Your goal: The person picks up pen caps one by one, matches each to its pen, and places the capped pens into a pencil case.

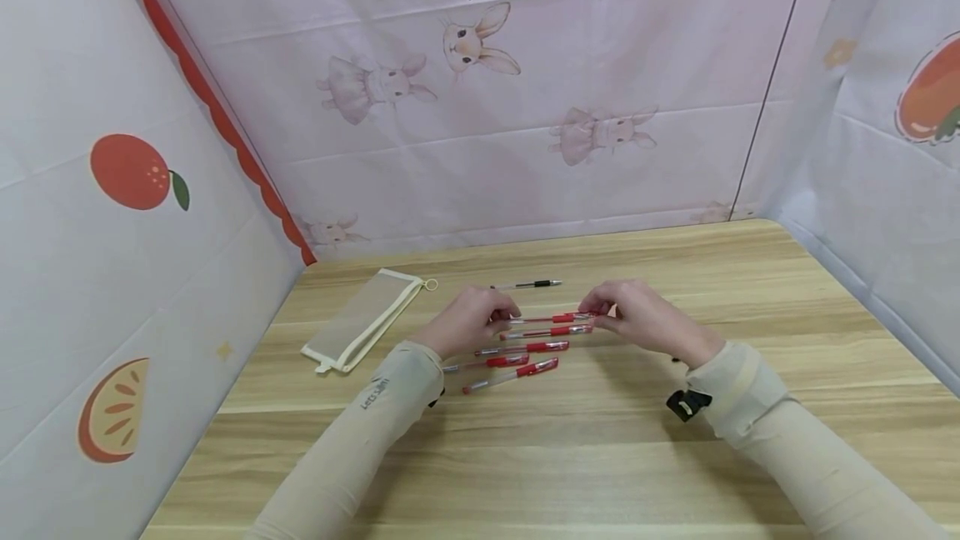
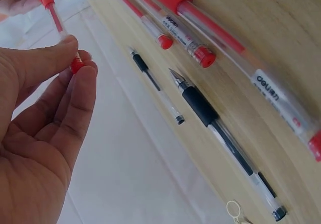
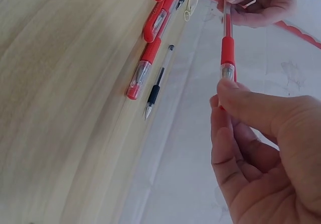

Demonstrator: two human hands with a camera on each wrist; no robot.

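A red gel pen (image 1: 562,318) with a clear barrel is held level above the table between both hands. The left hand (image 1: 471,319) pinches its red tail end between thumb and fingers, as the left wrist view shows. At the other end, the right hand (image 1: 637,315) pinches the capped tip; the fingertips cover part of the cap (image 3: 227,72). Several more red gel pens (image 1: 525,348) lie on the table just in front of the hands, roughly side by side. Beyond the hands lies a black gel pen (image 1: 536,283), its metal tip bare in the right wrist view.
A pale mesh zip pouch (image 1: 363,319) with a ring pull lies left of the left hand. The left wrist view shows a second black pen (image 2: 225,138) on the wood-grain table (image 1: 585,465). Printed cloth walls (image 1: 525,173) stand behind and at both sides.
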